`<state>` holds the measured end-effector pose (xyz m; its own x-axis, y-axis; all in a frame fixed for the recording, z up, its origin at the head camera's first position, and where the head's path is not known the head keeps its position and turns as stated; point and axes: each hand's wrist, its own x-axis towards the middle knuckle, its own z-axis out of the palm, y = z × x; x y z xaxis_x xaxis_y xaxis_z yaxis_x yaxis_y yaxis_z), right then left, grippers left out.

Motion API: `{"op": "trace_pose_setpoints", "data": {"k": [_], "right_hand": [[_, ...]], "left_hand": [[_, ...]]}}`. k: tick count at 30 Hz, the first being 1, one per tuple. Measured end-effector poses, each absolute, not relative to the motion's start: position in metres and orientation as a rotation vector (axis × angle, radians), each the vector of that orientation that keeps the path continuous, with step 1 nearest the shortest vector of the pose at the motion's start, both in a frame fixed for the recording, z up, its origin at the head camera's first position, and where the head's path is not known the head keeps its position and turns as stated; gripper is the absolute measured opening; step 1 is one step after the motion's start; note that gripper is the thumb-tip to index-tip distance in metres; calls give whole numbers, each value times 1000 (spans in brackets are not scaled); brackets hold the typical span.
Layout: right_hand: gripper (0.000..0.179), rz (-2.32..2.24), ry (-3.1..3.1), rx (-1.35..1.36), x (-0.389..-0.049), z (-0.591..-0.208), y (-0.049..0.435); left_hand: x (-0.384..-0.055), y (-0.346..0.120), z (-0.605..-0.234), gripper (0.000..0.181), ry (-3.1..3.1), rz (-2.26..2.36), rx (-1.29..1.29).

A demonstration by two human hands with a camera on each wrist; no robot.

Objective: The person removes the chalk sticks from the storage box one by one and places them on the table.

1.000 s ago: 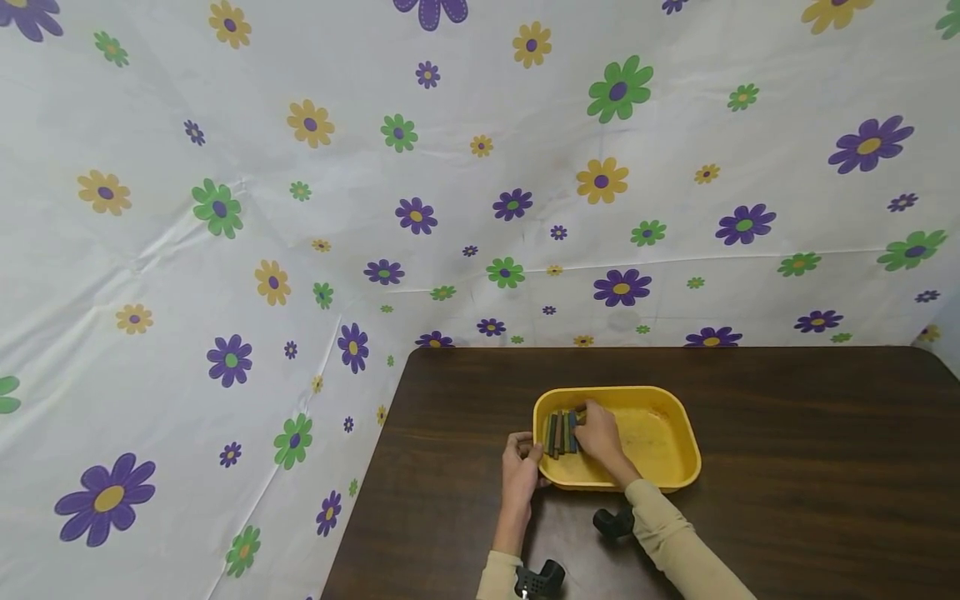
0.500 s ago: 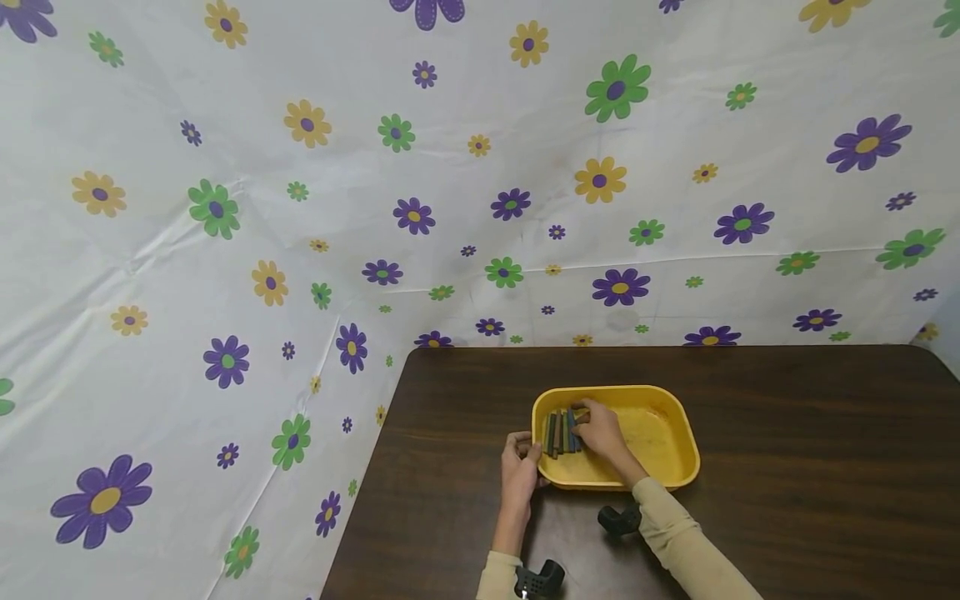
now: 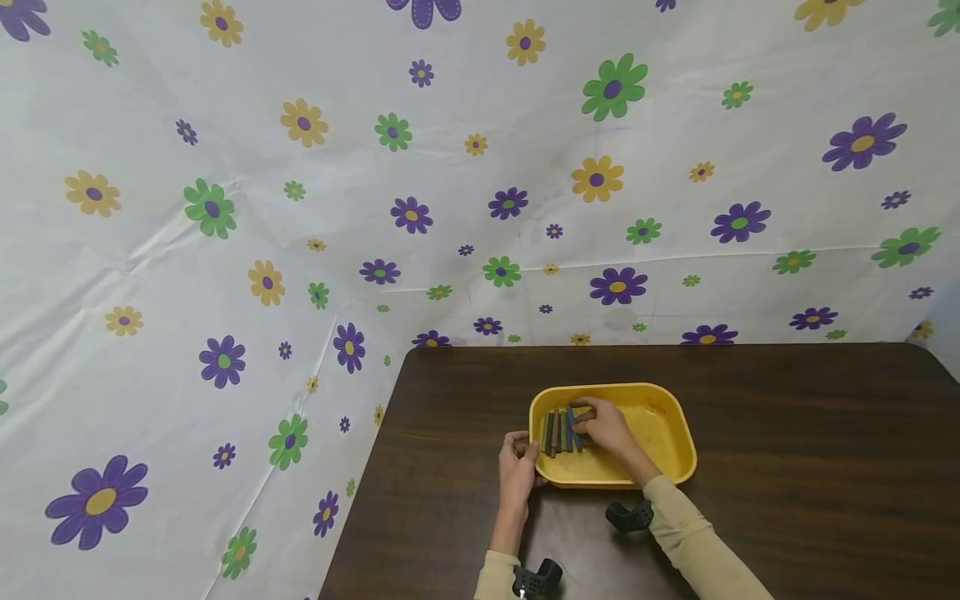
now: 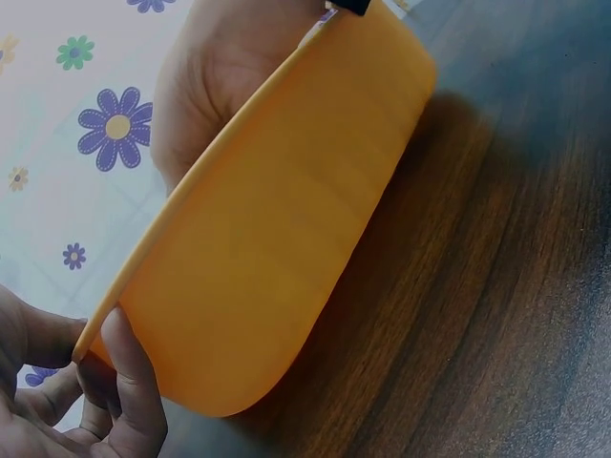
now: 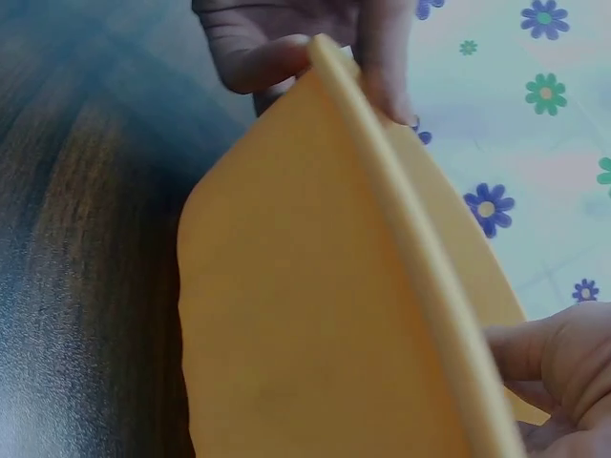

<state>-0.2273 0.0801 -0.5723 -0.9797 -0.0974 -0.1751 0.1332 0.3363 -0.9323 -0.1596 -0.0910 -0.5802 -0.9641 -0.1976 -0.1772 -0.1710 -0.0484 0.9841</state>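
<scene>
A yellow plastic tray point(image 3: 660, 446) stands on the dark table, with a row of short, thin, crayon-like sticks point(image 3: 557, 433) in its left part. My left hand point(image 3: 517, 471) grips the tray's left wall, thumb and fingers on either side of the rim, as the left wrist view also shows. Inside the tray, my right hand point(image 3: 606, 429) has its fingers at a blue stick point(image 3: 575, 433) at the row's right end, which leans slightly. Whether they pinch it cannot be made out. The tray's wall hides those fingertips in the right wrist view.
The dark wood-grain table point(image 3: 787, 458) reaches back to a white flowered sheet point(image 3: 450, 192), which also hangs along the left side. A black wrist camera point(image 3: 538, 577) sits on the left wrist and another black camera point(image 3: 628, 517) on the right.
My right hand has shifted slightly right, and more of the blue sticks shows beside its fingers. The rightmost blue stick now leans more. My left hand keeps its grip on the tray.
</scene>
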Motion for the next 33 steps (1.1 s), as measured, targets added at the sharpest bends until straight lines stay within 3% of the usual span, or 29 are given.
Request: {"op": "trace_pose_setpoints", "data": {"k": [33], "right_hand": [[51, -1985, 2205, 10, -219, -518, 169]], "left_hand": [[-157, -88, -579, 25, -2182, -2121, 395]]}}
